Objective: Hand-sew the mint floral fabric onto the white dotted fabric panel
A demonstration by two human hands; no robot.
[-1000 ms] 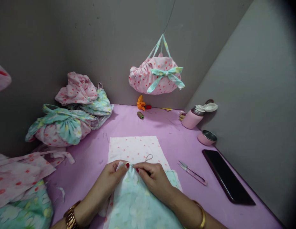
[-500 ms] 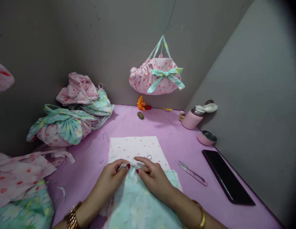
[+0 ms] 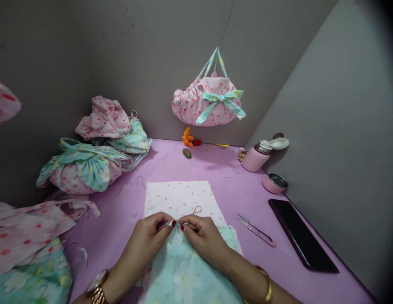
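A mint floral cloth [image 3: 190, 270] lies over a white cloth with pink dots [image 3: 177, 196] in front of me. My left hand [image 3: 152, 232] pinches the mint cloth's top edge between thumb and forefinger. Close beside it, my right hand [image 3: 204, 236] closes thumb and forefinger on the same edge, the two sets of fingertips almost touching. A loop of thread [image 3: 198, 209] curls out above my right knuckles. Any needle between the fingertips is hidden or too thin to make out.
Thread snips [image 3: 256, 230] and a black phone [image 3: 302, 234] lie to the right, behind them a pink flask [image 3: 256, 158] and its cup [image 3: 275, 183]. A thread spool [image 3: 186, 153] lies at the back. Fabric pouches [image 3: 85, 169] are heaped left; a dotted pouch [image 3: 209, 101] hangs ahead.
My right forefinger has come down from its raised position onto the cloth's edge. The fine needle seen upright between my hands no longer shows. Both hands are closer together.
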